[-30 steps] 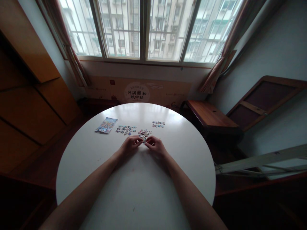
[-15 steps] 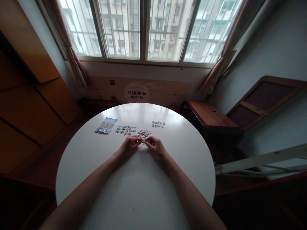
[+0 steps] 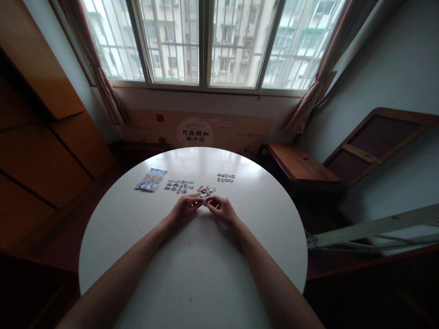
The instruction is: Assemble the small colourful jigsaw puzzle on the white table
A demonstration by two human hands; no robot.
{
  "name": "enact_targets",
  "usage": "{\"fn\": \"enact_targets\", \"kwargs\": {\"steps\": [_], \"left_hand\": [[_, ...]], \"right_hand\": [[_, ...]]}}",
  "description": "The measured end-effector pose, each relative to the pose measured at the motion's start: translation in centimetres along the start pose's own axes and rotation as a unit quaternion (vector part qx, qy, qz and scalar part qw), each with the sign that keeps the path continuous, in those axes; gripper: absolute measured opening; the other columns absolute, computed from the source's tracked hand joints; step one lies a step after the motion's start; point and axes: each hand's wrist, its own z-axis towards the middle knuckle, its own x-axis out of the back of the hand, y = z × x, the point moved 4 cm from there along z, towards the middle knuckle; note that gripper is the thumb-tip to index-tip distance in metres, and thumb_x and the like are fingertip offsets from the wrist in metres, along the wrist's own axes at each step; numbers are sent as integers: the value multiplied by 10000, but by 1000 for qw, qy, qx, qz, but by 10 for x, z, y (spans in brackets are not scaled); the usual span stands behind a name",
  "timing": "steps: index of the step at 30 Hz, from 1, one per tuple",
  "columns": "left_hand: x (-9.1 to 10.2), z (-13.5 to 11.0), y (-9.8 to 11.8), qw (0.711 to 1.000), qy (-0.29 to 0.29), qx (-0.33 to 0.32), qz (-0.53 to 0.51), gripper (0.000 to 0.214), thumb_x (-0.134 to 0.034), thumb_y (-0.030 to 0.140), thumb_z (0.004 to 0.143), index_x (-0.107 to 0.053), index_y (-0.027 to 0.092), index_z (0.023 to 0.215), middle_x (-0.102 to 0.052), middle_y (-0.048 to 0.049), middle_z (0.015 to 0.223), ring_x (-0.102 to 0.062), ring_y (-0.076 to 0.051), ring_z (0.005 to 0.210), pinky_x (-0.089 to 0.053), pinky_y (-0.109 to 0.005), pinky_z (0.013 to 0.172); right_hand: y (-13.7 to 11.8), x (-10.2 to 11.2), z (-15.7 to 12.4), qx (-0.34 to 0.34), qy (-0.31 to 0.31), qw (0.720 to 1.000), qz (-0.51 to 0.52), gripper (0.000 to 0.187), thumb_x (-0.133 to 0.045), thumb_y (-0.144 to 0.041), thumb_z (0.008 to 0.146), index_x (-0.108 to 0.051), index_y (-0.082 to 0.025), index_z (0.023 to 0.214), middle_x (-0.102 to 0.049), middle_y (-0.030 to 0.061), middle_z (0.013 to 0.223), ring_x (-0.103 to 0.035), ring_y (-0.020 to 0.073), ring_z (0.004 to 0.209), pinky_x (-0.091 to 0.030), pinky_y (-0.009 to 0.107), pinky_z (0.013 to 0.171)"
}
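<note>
Both hands meet just in front of a loose heap of jigsaw puzzle pieces (image 3: 205,190) on the white round table (image 3: 195,283). My left hand (image 3: 187,205) is closed in a pinch, its fingertips at the left side of a small puzzle piece (image 3: 205,201). From the right, my right hand (image 3: 221,207) pinches at the same piece. Whether that is one piece or several joined cannot be made out. Left of the heap lies a spread of puzzle pieces (image 3: 179,186). Beyond it to the right, more pieces form two short rows (image 3: 226,177).
A colourful printed sheet or packet (image 3: 151,179) lies on the table's left part. Past the table's right edge stands a wooden bench (image 3: 302,162), with a metal rail (image 3: 377,227) nearer. Orange cabinets (image 3: 44,169) stand at left, and a barred window (image 3: 202,43) is ahead.
Both hands stay in nearly the same place, with the fingertips shifting slightly at the small piece. The whole view has moved a little.
</note>
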Motion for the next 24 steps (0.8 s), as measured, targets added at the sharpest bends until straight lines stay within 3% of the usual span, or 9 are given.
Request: {"fn": "enact_targets", "kwargs": {"steps": [8, 18, 24], "left_hand": [[-1, 0, -1, 1000, -1, 5, -15, 201, -553, 265, 833, -709, 140, 855, -631, -47, 721, -540, -96, 592, -416, -192, 555], [-1, 0, -3, 999, 21, 13, -44, 181, -572, 246, 816, -706, 128, 843, -629, -47, 697, -541, -94, 588, -407, -176, 514], [0, 1, -2, 997, 33, 51, -52, 174, -575, 222, 798, -698, 133, 884, -639, -37, 725, -522, -68, 540, -419, -165, 499]], "right_hand": [[6, 0, 2, 6, -4, 1000, 11, 174, -573, -257, 764, -658, -175, 892, -656, 37, 779, -559, 123, 637, -433, 230, 571], [5, 1, 4, -30, 5, 998, 59, 230, -616, -310, 728, -673, -145, 878, -656, 45, 718, -547, 121, 598, -431, 227, 531], [10, 2, 2, -65, 23, 993, 94, 306, -629, -371, 710, -669, -128, 892, -634, 47, 698, -524, 120, 568, -430, 210, 450]]}}
